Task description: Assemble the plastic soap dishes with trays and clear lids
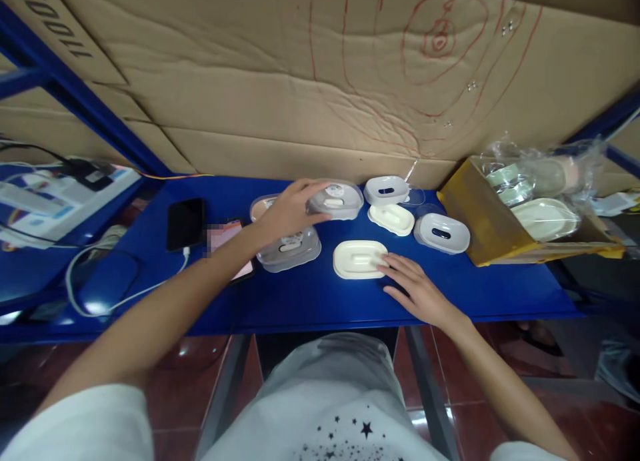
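A: What's the left grip (pixel 290 211) doing?

B: It's spreading across a clear soap box (pixel 335 199) on the blue tabletop (pixel 400 301); I can't tell whether it's pinching.

A: And the right grip (pixel 415 289)?

B: It's lying spread, fingertips (pixel 385 266) touching a cream soap dish (pixel 357 259).

A: What else is out?

B: Other boxes (pixel 441 233) are sitting nearby, and more dishes (pixel 545 219) are waiting in a yellow carton (pixel 480 214).

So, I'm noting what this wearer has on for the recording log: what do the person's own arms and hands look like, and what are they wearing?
The left hand and right hand are bare, with no gloves, watch or bands showing. The person wears a white T-shirt printed with small black stars. Its short left sleeve and right sleeve leave the forearms uncovered.
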`<state>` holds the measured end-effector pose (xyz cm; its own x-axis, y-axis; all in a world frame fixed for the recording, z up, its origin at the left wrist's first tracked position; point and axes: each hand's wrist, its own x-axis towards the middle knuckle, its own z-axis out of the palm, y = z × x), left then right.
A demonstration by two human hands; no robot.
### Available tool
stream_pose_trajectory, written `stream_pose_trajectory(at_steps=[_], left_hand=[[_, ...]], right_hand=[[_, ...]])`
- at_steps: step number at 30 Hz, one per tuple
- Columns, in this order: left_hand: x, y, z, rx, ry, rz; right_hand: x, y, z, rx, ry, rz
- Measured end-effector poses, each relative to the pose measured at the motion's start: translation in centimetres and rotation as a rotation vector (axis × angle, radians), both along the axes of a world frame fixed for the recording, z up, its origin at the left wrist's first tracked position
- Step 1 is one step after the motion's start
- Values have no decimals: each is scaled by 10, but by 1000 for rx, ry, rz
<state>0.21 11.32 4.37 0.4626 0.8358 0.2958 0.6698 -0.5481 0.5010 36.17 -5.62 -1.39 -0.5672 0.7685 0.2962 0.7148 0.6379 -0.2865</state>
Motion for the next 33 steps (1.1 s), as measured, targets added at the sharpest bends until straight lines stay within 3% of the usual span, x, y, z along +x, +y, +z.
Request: stream_pose_trajectory(at_steps=[2,5,11,15,17,21,23,29,31,33], left_hand=[[4,29,-4,-74,70,3],[6,53,-13,-124,117,5],[10,58,-17,-164,230,50],[20,16,-6,-42,251,74],[26,-25,-7,92,277,-51],[33,-107,-29,171,365,-343],[34,-132,-43,173,391,-355],[34,-145,-61,212,314,-181],[34,-150,-65,202,240,-163],[32,-159,-68,178,144,-131]], right_hand=[[15,-1,2,83,29,-76],[36,8,3,200,45,-228],[30,55,5,202,-107,-162],[18,99,7,180,-204,-222],[15,117,8,176,-212,-248],[5,138,10,165,-223,-247],[-1,145,11,175,-222,-249],[-12,176,20,204,-264,-300],[-15,175,25,199,-268,-283],[-21,157,31,224,-252,-254]])
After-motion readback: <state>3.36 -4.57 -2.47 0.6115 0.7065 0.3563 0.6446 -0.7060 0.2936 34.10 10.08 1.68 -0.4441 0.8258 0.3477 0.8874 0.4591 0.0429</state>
